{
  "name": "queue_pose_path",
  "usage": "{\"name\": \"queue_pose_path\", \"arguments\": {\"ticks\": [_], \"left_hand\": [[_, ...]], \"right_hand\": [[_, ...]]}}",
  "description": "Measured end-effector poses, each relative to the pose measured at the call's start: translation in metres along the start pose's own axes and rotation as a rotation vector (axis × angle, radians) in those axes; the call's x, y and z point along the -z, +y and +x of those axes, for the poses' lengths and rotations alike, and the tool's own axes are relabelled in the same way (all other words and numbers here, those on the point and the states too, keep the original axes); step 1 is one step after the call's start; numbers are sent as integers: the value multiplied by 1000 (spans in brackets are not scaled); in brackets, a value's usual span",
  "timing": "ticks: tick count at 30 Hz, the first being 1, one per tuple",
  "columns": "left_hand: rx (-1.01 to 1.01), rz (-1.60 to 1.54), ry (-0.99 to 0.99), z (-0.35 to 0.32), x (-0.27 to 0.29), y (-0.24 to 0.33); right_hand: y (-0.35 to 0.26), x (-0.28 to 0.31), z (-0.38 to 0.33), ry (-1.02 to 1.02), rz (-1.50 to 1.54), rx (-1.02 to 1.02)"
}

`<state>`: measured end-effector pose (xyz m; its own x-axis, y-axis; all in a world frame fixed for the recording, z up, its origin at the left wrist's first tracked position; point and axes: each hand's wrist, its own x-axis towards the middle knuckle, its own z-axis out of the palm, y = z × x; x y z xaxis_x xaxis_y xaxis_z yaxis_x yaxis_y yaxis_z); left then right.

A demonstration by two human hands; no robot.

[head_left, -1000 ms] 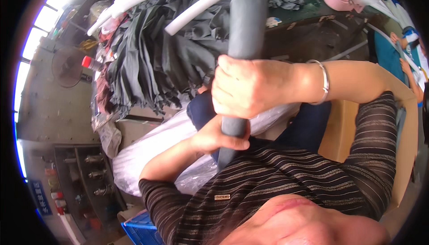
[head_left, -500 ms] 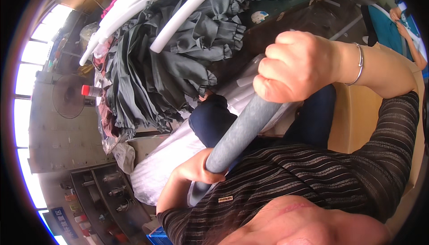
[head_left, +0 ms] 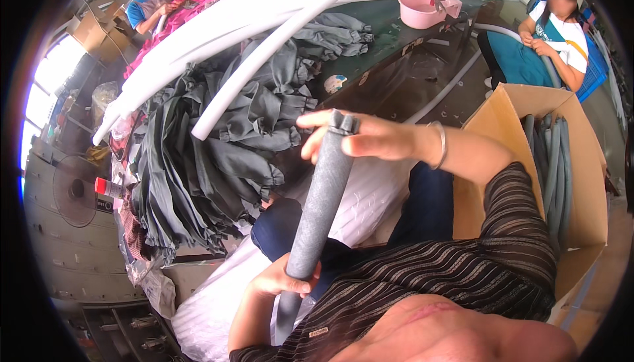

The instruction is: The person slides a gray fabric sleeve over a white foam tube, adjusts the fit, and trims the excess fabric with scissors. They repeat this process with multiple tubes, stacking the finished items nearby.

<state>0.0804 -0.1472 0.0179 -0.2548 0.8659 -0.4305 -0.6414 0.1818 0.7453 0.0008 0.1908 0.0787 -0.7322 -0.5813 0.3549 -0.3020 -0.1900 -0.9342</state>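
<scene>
A long grey tube [head_left: 320, 207] stands tilted between the two hands, its gathered top end at the right hand [head_left: 363, 139] and its narrower lower end running out below the left hand [head_left: 284, 279], near the striped top [head_left: 422, 263]. The left hand is wrapped around the tube's lower part, thumb across the front. The right hand's fingers are loosely spread about the top end, thumb beside it; whether they grip cannot be told.

Just left of the right hand, ruffled dark grey cloth [head_left: 218, 177] hangs over the edge of a green table [head_left: 386, 18], with white tubes [head_left: 264, 74] lying across it. Beyond the right hand, a pink basin [head_left: 420, 17] sits on the table. To the right hand's right stands an open cardboard box [head_left: 505, 111] holding more grey tubes [head_left: 558, 177]. Plastic-wrapped white bundles [head_left: 211, 306] lie to the left hand's left, with a fan [head_left: 72, 190] farther out. Well beyond the hands, one co-worker [head_left: 564, 38] is at the right, another [head_left: 146, 8] at the left.
</scene>
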Motion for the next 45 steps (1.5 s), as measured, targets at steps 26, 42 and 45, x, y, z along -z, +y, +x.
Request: {"name": "queue_pose_path", "arguments": {"ticks": [26,42,45], "left_hand": [[-193,-145,3,56,-28,9],[-199,-176,80,62,-25,11],[-223,-11,63,64,-27,10]], "right_hand": [[64,-97,-8,-17,-777,561],[66,-90,-13,-67,-834,537],[61,-97,-14,-111,-817,573]]}}
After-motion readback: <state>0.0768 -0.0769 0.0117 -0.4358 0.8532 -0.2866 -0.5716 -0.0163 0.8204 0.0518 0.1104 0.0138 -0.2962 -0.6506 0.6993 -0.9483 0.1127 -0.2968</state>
